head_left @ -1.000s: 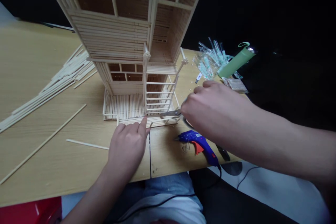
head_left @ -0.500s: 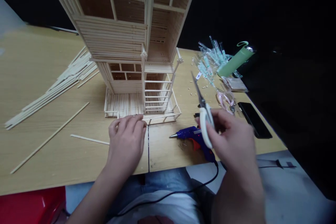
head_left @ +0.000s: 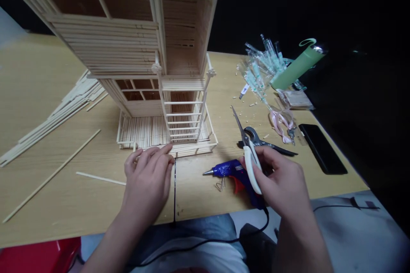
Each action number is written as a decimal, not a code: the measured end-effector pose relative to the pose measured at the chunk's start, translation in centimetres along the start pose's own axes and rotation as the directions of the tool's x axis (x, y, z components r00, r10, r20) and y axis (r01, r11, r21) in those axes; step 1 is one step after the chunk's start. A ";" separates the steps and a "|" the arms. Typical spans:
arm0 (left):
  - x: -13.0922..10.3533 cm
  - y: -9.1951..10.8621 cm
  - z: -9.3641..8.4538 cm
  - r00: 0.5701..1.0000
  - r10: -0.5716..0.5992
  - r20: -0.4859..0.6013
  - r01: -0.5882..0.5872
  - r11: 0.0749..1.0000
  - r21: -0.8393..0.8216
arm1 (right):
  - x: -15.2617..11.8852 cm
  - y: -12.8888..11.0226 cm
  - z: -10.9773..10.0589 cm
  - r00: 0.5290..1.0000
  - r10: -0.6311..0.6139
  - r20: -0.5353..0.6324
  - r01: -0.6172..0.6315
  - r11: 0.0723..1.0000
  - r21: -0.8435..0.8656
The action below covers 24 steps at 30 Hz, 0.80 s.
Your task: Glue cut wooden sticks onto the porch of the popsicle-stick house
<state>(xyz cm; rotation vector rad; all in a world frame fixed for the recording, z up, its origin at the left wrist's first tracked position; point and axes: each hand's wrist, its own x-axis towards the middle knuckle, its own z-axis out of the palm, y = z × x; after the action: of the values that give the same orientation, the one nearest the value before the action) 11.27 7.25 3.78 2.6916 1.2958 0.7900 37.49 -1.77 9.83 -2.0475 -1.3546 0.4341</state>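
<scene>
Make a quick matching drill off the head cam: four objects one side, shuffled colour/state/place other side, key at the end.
Things
1. scissors
2. glue gun
3. phone
4. bottle

Descriptions
A. green, with a loop at the top
B. black, lying flat near the right edge of the table
C. held in the right hand
D. blue body, red trigger, lying on the table

Pairs
1-C
2-D
3-B
4-A
</scene>
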 end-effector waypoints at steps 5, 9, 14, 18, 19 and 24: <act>0.2 0.1 0.0 1.000 0.014 0.021 -0.014 1.000 0.016 | 0.4 -0.3 0.7 0.999 0.051 0.001 -0.051 0.995 0.091; 0.3 0.0 0.2 0.998 0.045 0.036 -0.046 0.999 0.025 | 0.6 -0.4 0.9 0.997 0.069 -0.020 -0.063 0.978 0.197; 0.4 0.0 0.4 0.996 0.055 0.069 -0.056 0.998 0.016 | 0.6 0.1 1.0 0.997 0.064 0.033 -0.070 0.971 0.228; 0.2 0.1 0.0 0.998 0.025 0.060 -0.026 1.000 0.016 | 0.5 0.4 1.2 0.996 0.078 0.032 -0.083 0.965 0.247; 0.1 0.1 -0.1 0.999 0.007 0.046 -0.008 1.000 0.028 | 0.5 0.5 1.2 0.996 0.078 0.034 -0.084 0.961 0.262; -0.2 0.1 -0.2 0.999 -0.041 0.033 0.039 0.997 0.061 | 0.5 0.3 1.4 0.997 0.066 0.033 -0.073 0.955 0.286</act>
<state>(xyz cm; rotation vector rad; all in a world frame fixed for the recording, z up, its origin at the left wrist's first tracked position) 11.15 7.03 3.95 2.7031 1.3836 0.7081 37.06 -0.98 8.62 -1.8572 -1.1591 0.6477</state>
